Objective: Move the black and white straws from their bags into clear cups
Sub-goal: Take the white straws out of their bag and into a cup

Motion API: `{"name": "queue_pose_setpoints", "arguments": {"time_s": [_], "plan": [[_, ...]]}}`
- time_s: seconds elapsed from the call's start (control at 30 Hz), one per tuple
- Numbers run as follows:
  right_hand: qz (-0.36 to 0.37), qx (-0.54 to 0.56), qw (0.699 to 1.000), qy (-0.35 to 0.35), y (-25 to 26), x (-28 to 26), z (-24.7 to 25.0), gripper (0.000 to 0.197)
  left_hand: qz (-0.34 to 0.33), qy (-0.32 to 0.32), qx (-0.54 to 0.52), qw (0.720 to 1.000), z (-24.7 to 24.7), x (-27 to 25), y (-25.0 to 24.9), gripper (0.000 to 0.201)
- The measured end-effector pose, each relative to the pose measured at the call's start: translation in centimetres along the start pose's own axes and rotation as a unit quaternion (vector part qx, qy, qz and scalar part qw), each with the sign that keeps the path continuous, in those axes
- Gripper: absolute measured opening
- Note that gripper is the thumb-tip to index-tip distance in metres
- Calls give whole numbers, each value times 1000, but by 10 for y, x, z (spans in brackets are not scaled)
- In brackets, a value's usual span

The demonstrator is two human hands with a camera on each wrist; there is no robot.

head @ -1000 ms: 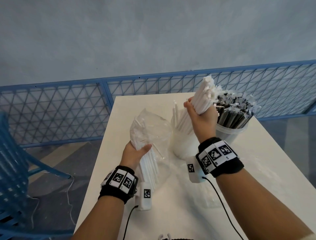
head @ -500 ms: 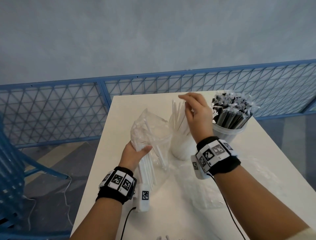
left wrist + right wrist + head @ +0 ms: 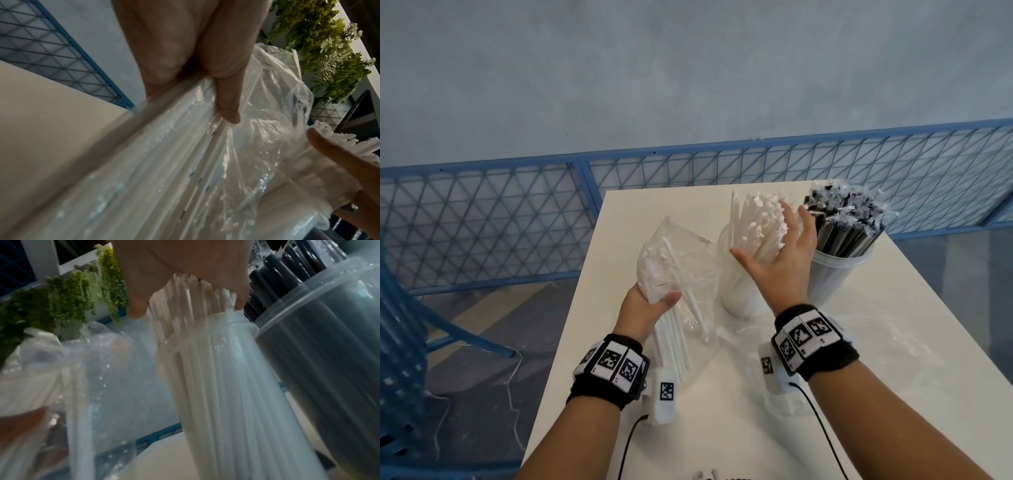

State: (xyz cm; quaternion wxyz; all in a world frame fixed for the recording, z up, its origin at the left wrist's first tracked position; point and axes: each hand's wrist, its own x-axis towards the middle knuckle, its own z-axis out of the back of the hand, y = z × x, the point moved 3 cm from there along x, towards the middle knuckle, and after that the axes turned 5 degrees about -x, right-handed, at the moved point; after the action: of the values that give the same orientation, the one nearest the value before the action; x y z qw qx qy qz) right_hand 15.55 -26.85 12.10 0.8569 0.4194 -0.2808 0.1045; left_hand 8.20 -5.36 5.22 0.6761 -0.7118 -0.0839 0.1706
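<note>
My left hand point(image 3: 645, 308) grips a clear plastic bag point(image 3: 678, 260) holding several white straws point(image 3: 671, 342), tilted over the white table point(image 3: 893, 342). In the left wrist view the thumb point(image 3: 226, 104) presses the bag point(image 3: 267, 113) against the straws. My right hand point(image 3: 780, 253) is spread, fingers straight, against the white straws point(image 3: 753, 219) standing in a clear cup point(image 3: 739, 298). The right wrist view shows the palm point(image 3: 185, 264) over those straws point(image 3: 205, 369). Black wrapped straws point(image 3: 846, 222) fill a second clear cup point(image 3: 832, 274) to the right.
An empty crumpled clear bag point(image 3: 876, 359) lies on the table at the right. A blue mesh fence point(image 3: 482, 222) runs behind the table and a blue chair point(image 3: 400, 342) stands at the left. Green hanging plants point(image 3: 61, 296) show in the wrist views.
My right hand let go of the bundle of white straws into the cup, then opened flat against their tops. The left hand has kept hold of the bag.
</note>
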Motion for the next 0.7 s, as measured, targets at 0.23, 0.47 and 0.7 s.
{"name": "queue_pose_setpoints", "arguments": {"time_s": [0.23,0.47,0.7], "plan": [[-19,27,999,-3,3,20,-4,89,-2,6,-1,1000,0,-1,0,27],[-24,35,999,11,1,30,-8,45,-1,11,1,1000,-1,0,-1,40],[-26,50,998,26,17,43,4,43,9,7,6,1000,-2,-2,-4,24]]}}
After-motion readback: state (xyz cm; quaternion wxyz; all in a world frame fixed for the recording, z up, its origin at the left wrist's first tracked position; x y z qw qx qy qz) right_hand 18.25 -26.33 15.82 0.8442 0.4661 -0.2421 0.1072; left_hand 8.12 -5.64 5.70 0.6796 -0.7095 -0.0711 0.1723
